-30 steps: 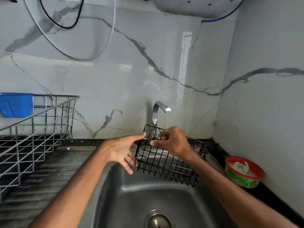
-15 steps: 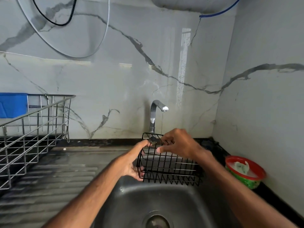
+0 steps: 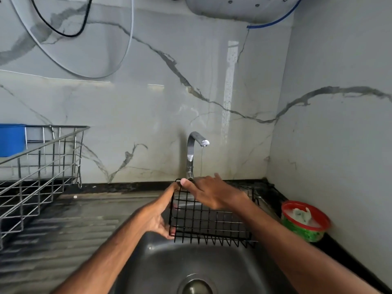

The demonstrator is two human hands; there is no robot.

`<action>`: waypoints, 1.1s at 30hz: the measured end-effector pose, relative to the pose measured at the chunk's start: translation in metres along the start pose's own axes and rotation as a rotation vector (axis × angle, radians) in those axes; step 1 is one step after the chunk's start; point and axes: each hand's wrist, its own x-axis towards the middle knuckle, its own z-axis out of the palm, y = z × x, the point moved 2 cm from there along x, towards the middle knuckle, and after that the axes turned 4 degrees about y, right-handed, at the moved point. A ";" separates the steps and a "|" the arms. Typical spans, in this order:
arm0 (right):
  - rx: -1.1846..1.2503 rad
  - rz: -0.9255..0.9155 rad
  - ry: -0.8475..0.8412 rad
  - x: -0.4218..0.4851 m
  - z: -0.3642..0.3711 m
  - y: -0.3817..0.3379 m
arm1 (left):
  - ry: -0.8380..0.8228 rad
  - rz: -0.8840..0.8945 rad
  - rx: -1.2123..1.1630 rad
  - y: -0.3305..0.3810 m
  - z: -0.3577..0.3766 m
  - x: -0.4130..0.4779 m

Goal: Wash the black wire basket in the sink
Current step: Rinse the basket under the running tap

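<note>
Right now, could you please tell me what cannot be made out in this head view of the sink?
All in the head view:
- Right hand grip: its own back hides the fingers, so the hold on the black wire basket is unclear.
- Where the tap stream lands: behind that hand.
- Sink drain: cut by the bottom edge.
- Blue container: cut by the left edge.
- Green bowl contents: blurred white lump.

No readable text, label or number anywhere.

Black wire basket (image 3: pixel 209 222) held over steel sink (image 3: pixel 161 270), under thin water.
</note>
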 end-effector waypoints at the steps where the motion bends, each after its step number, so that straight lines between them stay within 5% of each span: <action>1: 0.007 -0.015 -0.009 0.003 -0.001 -0.002 | 0.014 0.004 -0.013 0.000 -0.002 0.001; 8: 0.188 -0.131 -0.134 -0.006 -0.011 -0.011 | 0.042 0.088 0.117 0.007 0.006 -0.013; 12: 0.323 0.085 -0.232 -0.020 -0.012 0.016 | 0.044 0.107 0.219 0.007 0.005 -0.014; 17: 0.213 0.314 -0.198 -0.037 0.000 0.067 | 0.050 0.143 0.254 0.012 0.000 -0.014; 26: 0.342 -0.026 -0.004 -0.011 -0.012 -0.036 | 0.157 0.273 0.360 0.016 0.008 -0.028; 33: 0.410 0.081 0.001 -0.024 0.000 -0.002 | 0.196 0.235 0.254 0.024 -0.015 -0.027</action>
